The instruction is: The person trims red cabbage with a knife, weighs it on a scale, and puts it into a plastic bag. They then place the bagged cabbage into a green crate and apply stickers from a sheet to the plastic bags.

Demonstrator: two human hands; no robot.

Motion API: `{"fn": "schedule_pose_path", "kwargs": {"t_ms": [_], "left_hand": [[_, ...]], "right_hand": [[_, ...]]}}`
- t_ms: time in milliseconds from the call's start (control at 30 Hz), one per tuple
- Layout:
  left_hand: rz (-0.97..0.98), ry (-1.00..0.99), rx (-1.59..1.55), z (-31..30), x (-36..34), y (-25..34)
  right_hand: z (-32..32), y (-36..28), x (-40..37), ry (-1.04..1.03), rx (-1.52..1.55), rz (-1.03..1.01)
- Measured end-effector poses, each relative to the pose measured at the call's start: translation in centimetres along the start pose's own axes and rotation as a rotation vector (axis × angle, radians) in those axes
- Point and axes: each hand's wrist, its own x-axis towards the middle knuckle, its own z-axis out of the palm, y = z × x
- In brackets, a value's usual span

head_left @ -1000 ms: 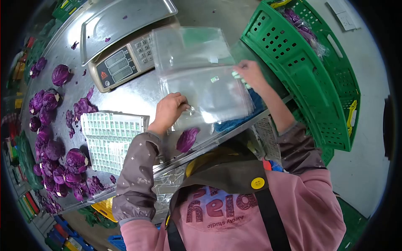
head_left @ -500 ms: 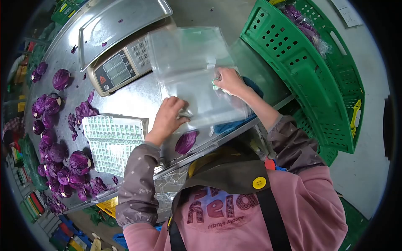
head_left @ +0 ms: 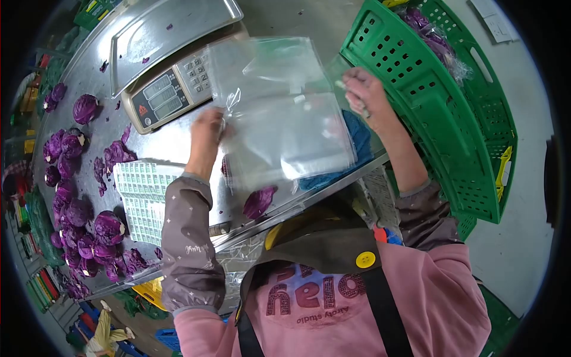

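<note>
now my left hand point(head_left: 208, 128) pinches the left edge of a clear bag point(head_left: 279, 128), held just over the stack of bags point(head_left: 315, 157) on the steel table point(head_left: 172, 146). my right hand point(head_left: 364, 95) is curled shut at the bag's far right corner, just beside the green crate point(head_left: 428, 113); what it grips i cannot tell. 1 scale point(head_left: 166, 89) sits behind the bag. 1 purple cabbage piece point(head_left: 259, 202) lies near the table edge, beside the label sheets point(head_left: 140, 190).

A digital scale point(head_left: 160, 95) sits on a steel table point(head_left: 160, 146) near sheets of green labels point(head_left: 140, 196). Purple cabbages point(head_left: 77, 214) crowd the table's left end, and a green crate point(head_left: 440, 113) stands at right.
</note>
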Motion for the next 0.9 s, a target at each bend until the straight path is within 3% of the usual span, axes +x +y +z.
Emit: {"fn": "schedule_pose_path", "kwargs": {"t_ms": [67,100,133,200,233,267,300,333,400,433,500,600,667,733,800,867,900], "left_hand": [[0.149,0.303,-0.498,-2.3,1.1,0.0],[0.261,0.297,-0.345,-2.0,0.2,0.0],[0.37,0.292,-0.19,-1.5,-1.4,-0.1],[0.327,0.082,0.199,0.1,-4.3,-0.6],[0.328,-0.062,0.427,0.8,-5.3,-1.0],[0.323,-0.21,0.651,1.4,-6.1,-1.4],[0.482,-0.28,0.887,1.5,-6.6,-2.2],[0.641,-0.35,1.12,1.7,-6.8,-2.7],[0.655,-0.392,1.263,1.8,-6.7,-3.1],[0.659,-0.293,1.201,2.0,-6.5,-3.3],[0.648,-0.178,1.217,2.3,-5.7,-3.4],[0.55,-0.104,1.381,3.7,-5.6,-2.7],[0.55,-0.113,1.481,4.5,-5.2,-2.5],[0.542,0.01,1.454,5.3,-5.1,-2.4],[0.542,0.08,1.398,5.9,-4.9,-2.0],[0.531,0.159,1.341,5.9,-4.8,-1.9],[0.632,0.167,1.236,5.7,-4.7,-1.8]], "right_hand": [[2.1,1.6,0.2,0.078,-0.508,-0.138],[2.0,3.2,0.8,0.066,-0.702,-0.084],[2.4,3.9,1.2,0.065,-0.7,-0.084],[3.3,5.3,1.8,-0.055,-1.031,-0.071],[3.3,6.3,2.3,-0.06,-1.026,-0.068],[3.1,7.3,2.8,-0.087,-1.227,-0.167],[3.3,7.5,3.0,-0.114,-1.428,-0.272],[3.3,7.5,3.0,-0.118,-1.428,-0.271],[3.3,7.0,2.8,-0.084,-1.207,-0.249],[3.5,6.4,2.3,-0.088,-1.208,-0.246],[3.8,5.0,1.4,0.038,-0.62,-0.081],[2.4,4.1,1.0,0.066,-0.411,-0.014],[2.1,5.3,1.2,-0.02,-0.573,-0.028],[2.0,6.6,1.1,-0.096,-0.734,-0.037],[2.5,7.6,1.4,-0.262,-1.068,-0.159],[3.1,7.9,1.7,-0.191,-1.104,-0.153],[3.7,7.3,1.7,-0.092,-1.083,-0.106]]}}
